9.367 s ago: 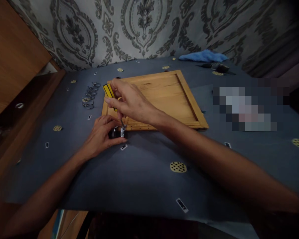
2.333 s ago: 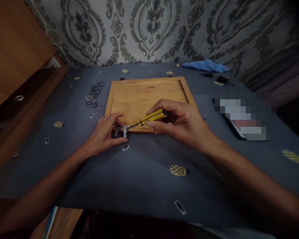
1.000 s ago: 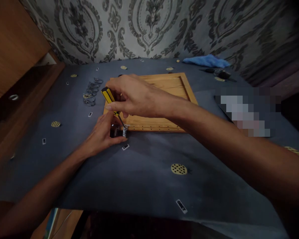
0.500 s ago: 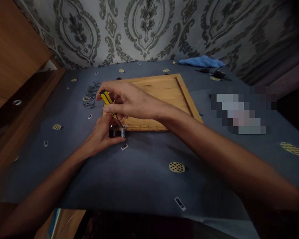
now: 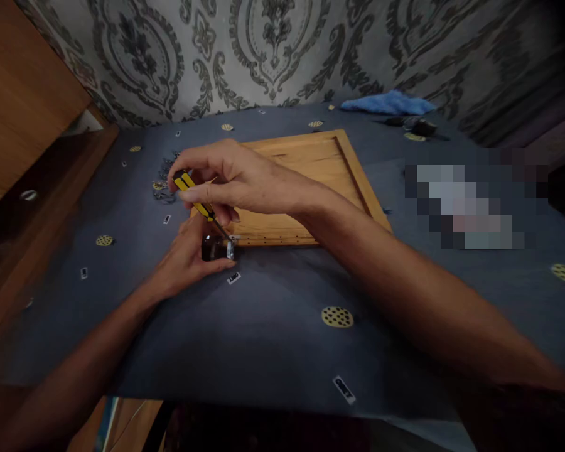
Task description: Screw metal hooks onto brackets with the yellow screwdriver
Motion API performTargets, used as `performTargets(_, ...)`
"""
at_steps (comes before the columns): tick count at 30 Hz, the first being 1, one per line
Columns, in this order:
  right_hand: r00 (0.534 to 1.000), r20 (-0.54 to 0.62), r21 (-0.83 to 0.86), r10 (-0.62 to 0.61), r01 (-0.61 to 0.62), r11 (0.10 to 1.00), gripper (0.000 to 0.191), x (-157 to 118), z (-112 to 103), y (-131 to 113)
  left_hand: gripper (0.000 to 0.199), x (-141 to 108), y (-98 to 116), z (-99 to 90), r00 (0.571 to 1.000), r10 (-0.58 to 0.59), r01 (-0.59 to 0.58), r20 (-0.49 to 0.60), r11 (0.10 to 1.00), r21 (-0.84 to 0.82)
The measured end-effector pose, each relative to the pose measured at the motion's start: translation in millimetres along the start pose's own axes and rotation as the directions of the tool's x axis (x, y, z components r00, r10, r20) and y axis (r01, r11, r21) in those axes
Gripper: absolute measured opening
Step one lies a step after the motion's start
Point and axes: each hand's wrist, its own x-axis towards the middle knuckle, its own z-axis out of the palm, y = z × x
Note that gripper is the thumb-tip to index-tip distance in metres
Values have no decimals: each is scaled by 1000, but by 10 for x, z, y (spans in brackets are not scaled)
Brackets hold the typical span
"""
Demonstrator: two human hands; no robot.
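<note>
My right hand (image 5: 235,179) is closed around a yellow-and-black screwdriver (image 5: 193,194), tilted with its shaft pointing down to the right. The tip meets a small metal bracket (image 5: 230,249) at the near left corner of a shallow wooden panel with raised edges (image 5: 306,169). My left hand (image 5: 183,254) grips the dark, glossy piece with this bracket (image 5: 211,248), thumb in front and fingers partly hidden behind. A row of small holes runs along the panel's near edge. Whether a screw sits under the tip is too small to tell.
Several small metal pieces (image 5: 162,194) lie left of the panel on the blue patterned cloth (image 5: 273,339). A blue rag (image 5: 388,102) and a dark tool (image 5: 412,125) rest at the back right. A blurred-out object (image 5: 461,201) lies right. Wooden furniture (image 5: 32,94) borders the left.
The view has shifted slightly. My right hand and the screwdriver handle have moved a little left, while the tip stays at the bracket. My left hand keeps its hold.
</note>
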Motion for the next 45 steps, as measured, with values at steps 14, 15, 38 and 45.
performTargets(14,969,-240,-137,-65,32,990,27,29,102,59,49,15,1,14,1000,0,-1,-20,1000,-23)
performTargets(15,966,-254,-137,-51,16,990,29,25,106,38,48,18,1,17,1000,3,-3,-27,1000,-19)
performTargets(38,932,-361,-49,-20,2,999,26,61,207,100,48,19,-18,22,999,41,-42,-32,999,-33)
performTargets(45,963,-268,-107,0,-30,994,17,7,104,94,61,22,-47,33,998,55,-56,-24,998,-38)
